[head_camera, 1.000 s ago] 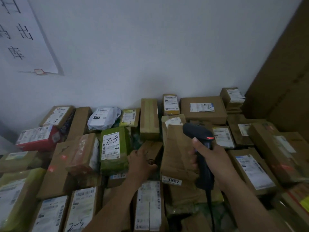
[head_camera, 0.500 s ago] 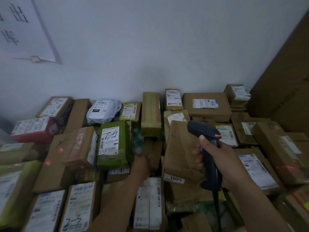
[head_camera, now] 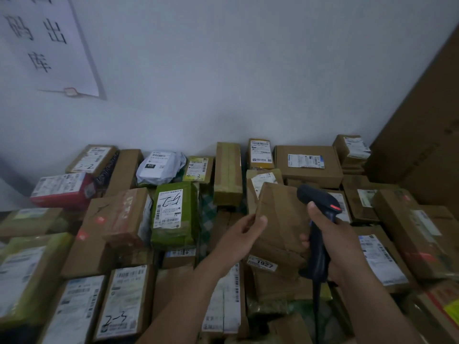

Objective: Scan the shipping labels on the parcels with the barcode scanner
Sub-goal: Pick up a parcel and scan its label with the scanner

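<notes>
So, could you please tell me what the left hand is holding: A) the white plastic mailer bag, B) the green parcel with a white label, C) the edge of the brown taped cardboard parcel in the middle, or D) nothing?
C: the left hand pinches the left edge of the brown taped cardboard parcel, while the right hand grips the black handheld barcode scanner.

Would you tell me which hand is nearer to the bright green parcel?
Left. The left hand is just right of the bright green parcel, pinching a brown parcel; the right hand is farther right, gripping the scanner.
</notes>
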{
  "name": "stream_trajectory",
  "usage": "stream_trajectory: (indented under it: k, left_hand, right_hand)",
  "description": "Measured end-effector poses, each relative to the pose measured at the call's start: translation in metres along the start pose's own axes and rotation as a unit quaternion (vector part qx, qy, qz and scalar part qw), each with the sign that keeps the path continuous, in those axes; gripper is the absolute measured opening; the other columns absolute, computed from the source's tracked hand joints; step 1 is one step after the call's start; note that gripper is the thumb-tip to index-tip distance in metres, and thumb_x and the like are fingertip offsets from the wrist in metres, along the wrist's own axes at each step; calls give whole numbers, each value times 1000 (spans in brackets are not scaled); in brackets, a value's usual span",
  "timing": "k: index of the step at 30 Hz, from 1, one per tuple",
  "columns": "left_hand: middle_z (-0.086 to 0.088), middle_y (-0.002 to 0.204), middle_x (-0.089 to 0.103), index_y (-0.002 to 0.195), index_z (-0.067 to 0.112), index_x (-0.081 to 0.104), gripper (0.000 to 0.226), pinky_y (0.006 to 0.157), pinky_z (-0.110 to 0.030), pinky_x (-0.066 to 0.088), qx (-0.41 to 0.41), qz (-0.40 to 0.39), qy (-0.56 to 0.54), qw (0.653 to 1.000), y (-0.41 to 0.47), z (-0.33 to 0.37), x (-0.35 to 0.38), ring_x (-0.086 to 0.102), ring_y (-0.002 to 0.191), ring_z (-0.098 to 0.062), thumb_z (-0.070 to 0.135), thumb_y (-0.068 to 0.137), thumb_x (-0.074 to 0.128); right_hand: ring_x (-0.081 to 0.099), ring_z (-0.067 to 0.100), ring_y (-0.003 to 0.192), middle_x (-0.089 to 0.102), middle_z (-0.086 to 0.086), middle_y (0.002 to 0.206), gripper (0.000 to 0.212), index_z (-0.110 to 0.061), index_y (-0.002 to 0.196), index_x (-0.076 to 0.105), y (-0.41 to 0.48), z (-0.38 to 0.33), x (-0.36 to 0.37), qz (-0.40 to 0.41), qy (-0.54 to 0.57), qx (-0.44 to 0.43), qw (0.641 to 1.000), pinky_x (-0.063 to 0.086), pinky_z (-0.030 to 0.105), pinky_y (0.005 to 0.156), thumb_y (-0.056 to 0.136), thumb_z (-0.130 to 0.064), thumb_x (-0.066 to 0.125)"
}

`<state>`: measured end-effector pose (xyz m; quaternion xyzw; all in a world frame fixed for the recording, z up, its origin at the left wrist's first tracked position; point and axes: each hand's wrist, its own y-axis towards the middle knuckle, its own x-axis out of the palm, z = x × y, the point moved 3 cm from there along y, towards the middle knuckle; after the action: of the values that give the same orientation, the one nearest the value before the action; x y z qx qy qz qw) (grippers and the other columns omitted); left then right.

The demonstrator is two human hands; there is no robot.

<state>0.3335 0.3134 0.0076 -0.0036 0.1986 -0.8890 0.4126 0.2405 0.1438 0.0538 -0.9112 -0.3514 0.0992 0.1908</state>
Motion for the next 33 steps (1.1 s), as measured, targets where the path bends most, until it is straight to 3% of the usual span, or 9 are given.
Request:
stream_trajectory:
  k: [3, 6, 10, 13, 16, 19, 23, 28, 33]
  left_hand:
    - [20, 140, 39, 148, 57, 20, 80, 110, -40, 37, -1, -16, -70, 997, -4, 2, 8, 41, 130, -11, 70, 80, 60]
    - [16, 152, 30, 144, 62, 25, 72, 111, -42, 40, 6, -5, -107, 994, -11, -1, 7, 40, 132, -14, 52, 87, 67]
    - [15, 150, 28, 149, 60, 1, 99, 109, -44, 43, 36, 83, -116, 989, -15, -10, -10, 40, 135, -16, 40, 84, 74]
    - [9, 143, 48, 154, 44, 18, 88, 104, -43, 48, 56, 179, -129, 974, -14, -13, -35, 51, 127, -15, 21, 88, 72]
    - [12, 124, 61, 140, 38, 42, 64, 100, -44, 51, 58, 263, -112, 956, -11, -16, -61, 58, 119, -16, 16, 89, 72]
    - [1, 125, 64, 142, 29, 47, 59, 92, -45, 56, 21, 297, -129, 946, -4, -19, -73, 63, 112, -20, 20, 90, 72]
    - [-1, 116, 65, 142, 25, 47, 59, 70, -30, 58, 1, 330, -191, 924, 4, -23, -82, 66, 100, -20, 17, 89, 72]
    - [10, 110, 61, 143, 28, 47, 60, 72, -27, 57, 32, 360, -178, 915, 4, -25, -91, 62, 96, -7, 20, 89, 73]
    - [2, 126, 60, 140, 26, 51, 53, 93, -44, 56, 42, 363, -163, 917, 3, -29, -99, 61, 113, -19, 18, 91, 69]
  right_hand:
    - [68, 16, 47, 72, 10, 63, 47, -10, 91, 66, -2, 1, 2, -26, -5, 4, 1000, 50, 26, 48, 77, -54, 74]
    - [68, 17, 49, 71, 8, 60, 49, -10, 88, 67, -5, 0, 10, -57, 4, 3, 998, 51, 28, 51, 73, -56, 75]
    - [67, 21, 50, 70, 10, 62, 53, -13, 88, 69, -14, -4, 33, -115, 43, -14, 992, 53, 30, 49, 57, -55, 80]
    - [66, 22, 51, 70, 10, 63, 56, -12, 94, 68, -20, -5, 58, -175, 45, -10, 983, 53, 30, 48, 57, -51, 81]
    - [66, 20, 54, 69, 8, 65, 57, -9, 101, 66, -17, -3, 79, -209, 37, 2, 977, 53, 29, 50, 62, -49, 80]
    - [66, 19, 55, 68, 8, 72, 44, -9, 101, 67, -8, 1, 94, -225, 27, 16, 974, 54, 29, 51, 75, -42, 78]
    - [66, 18, 56, 70, 5, 72, 40, -6, 99, 68, 4, 1, 104, -249, 17, 22, 968, 55, 28, 52, 80, -40, 75]
    - [67, 19, 58, 72, 4, 76, 49, -8, 98, 69, 11, 2, 98, -266, 7, 6, 964, 56, 28, 54, 68, -46, 75]
    - [68, 18, 61, 74, 8, 93, 37, -13, 101, 69, 21, 18, 84, -239, -4, 35, 970, 56, 31, 59, 78, -41, 76]
